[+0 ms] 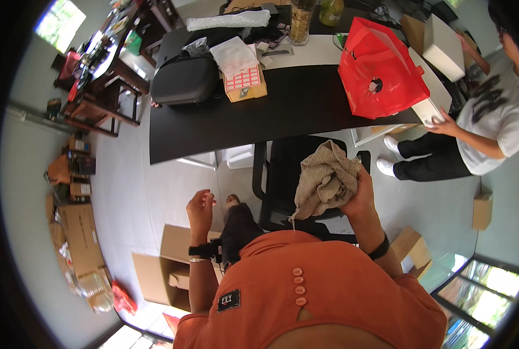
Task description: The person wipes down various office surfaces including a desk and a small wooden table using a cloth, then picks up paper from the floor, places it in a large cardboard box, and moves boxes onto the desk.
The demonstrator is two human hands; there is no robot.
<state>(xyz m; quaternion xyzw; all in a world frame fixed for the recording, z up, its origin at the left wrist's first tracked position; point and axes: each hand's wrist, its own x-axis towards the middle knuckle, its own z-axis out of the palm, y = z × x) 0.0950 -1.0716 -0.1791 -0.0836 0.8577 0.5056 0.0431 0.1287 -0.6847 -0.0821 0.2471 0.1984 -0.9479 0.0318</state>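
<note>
In my right hand (360, 196) is a crumpled beige terry cloth (327, 183), gripped from its right side. It is bunched up in front of my chest, with a loose thread trailing from its lower left corner. A black office chair (281, 168) stands behind and below the cloth. My left hand (200, 213) is raised off to the left, fingers loosely curled and apart from the thumb, with nothing visible in it. Beyond both hands runs the front edge of a black table (242, 124).
On the table are a black hard case (185, 80), a small carton with label sheets (244, 83) and a red bag (379, 74). At right, another person (490, 118) touches a white box (427, 111). An open cardboard box (152, 277) lies near my left arm.
</note>
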